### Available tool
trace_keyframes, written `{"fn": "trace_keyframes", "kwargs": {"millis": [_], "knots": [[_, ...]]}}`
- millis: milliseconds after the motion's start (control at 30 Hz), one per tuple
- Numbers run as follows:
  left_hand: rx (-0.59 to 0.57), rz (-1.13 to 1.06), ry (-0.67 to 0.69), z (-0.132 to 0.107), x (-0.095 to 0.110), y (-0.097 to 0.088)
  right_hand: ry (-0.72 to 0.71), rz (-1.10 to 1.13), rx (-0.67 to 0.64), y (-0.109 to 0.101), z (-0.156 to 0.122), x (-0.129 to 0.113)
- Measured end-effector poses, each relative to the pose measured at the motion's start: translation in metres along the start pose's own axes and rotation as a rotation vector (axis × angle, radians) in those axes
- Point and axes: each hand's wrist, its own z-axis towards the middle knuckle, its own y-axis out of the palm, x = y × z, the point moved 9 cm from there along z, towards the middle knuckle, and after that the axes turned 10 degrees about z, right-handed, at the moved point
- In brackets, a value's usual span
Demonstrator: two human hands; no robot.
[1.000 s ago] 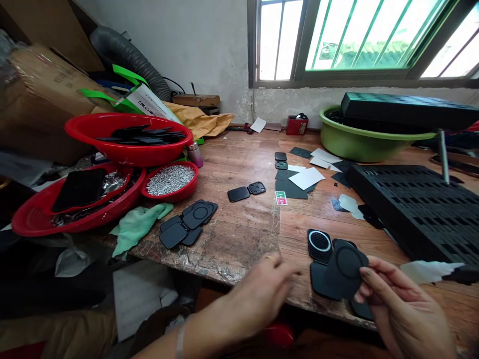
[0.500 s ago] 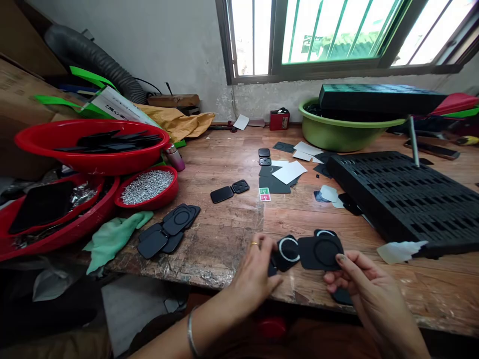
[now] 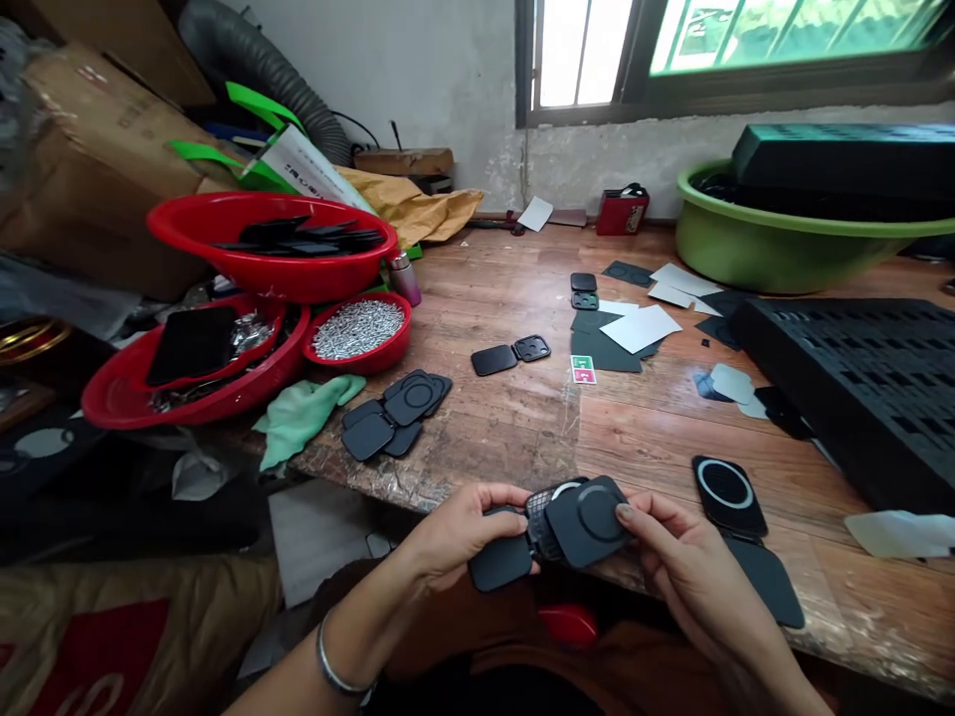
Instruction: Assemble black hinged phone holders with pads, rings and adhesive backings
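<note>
My left hand (image 3: 477, 532) grips a hinged black folding charger (image 3: 501, 563) by its plain panel, just off the table's front edge. Between finger and thumb, my right hand (image 3: 668, 537) pinches a dark square pad (image 3: 589, 522) marked with a ring. That pad lies over the charger's other panel, where part of a white ring and a grid pattern show; I cannot tell whether they touch. To the right, another unfolded charger (image 3: 727, 487) with a white ring lies on the table. Several assembled black pieces (image 3: 399, 413) are piled to the left.
Red basins (image 3: 273, 273) stand at the left, one small red bowl (image 3: 358, 336) full of metal pins. A green cloth (image 3: 305, 418) hangs over the edge. White and dark sheets (image 3: 640, 328) lie mid-table. A black slotted block (image 3: 858, 388) and a green basin (image 3: 783, 239) occupy the right.
My left hand has picked up a folding charger and brought it to the front edge. My right hand has moved left with the ringed pad, now over that charger. The view has shifted left.
</note>
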Motion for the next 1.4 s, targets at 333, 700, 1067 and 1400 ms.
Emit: {"fn": "trace_keyframes", "kwargs": {"millis": [333, 700, 1067, 1400], "knots": [[0.020, -0.004, 0.000, -0.001, -0.004, 0.004, 0.068, 0.052, 0.060, 0.000, -0.001, 0.026], [-0.004, 0.016, 0.017, 0.002, -0.006, 0.005, 0.049, 0.017, 0.059, -0.003, 0.003, 0.026], [-0.004, -0.001, 0.019, 0.003, -0.006, 0.006, -0.049, -0.051, 0.089, -0.004, 0.001, 0.020], [0.101, -0.004, 0.002, 0.005, -0.012, 0.000, -0.177, -0.140, 0.156, 0.008, -0.009, 0.004]]}}
